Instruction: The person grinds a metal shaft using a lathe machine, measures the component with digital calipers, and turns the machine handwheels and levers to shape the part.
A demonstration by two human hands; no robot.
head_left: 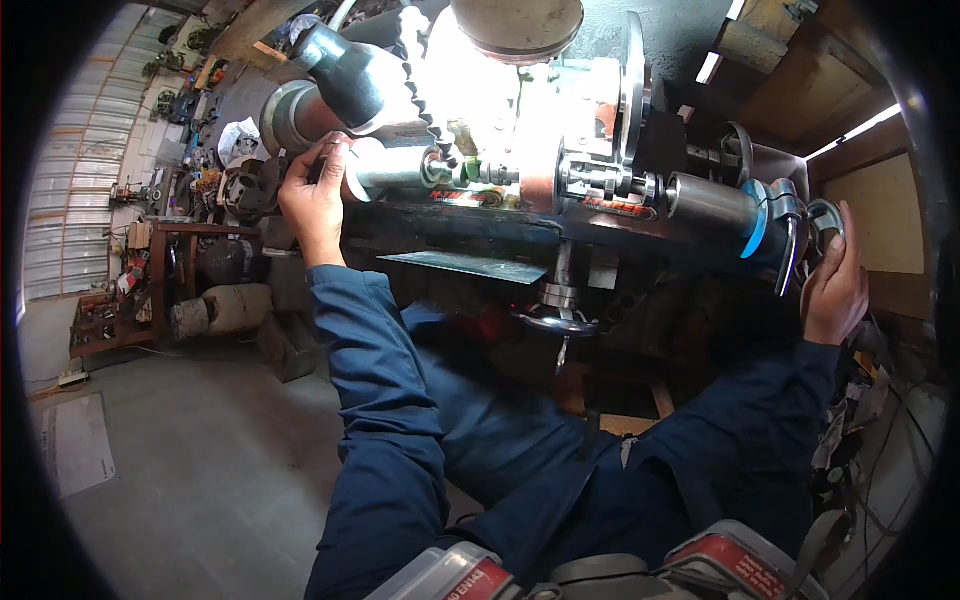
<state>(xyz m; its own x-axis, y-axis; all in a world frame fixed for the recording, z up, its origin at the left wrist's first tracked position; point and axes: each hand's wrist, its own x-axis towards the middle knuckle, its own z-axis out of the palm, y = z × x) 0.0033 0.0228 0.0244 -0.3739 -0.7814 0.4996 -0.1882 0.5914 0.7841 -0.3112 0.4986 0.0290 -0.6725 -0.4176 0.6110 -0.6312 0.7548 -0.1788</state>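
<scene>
Left hand (316, 200), upper left, grip half-closed on metal cylinder (395, 168); right hand (838, 285), far right, grip curled round handwheel (824, 209).

two printed stickers are sitting along the front of the machine (540, 185): a left sticker (466, 198) and a right sticker (619, 208), both showing slanted red-orange lettering (same print style, by eye). at the lower edge, a left red label (480, 581) is marking a left pale case (420, 577), carrying white letters and digits. a right red label (735, 562) is marking a right pale case (702, 540), bearing small white lines. at far left, a white sheet (78, 445) is showing dark print, mostly appearing too small for reading.
</scene>
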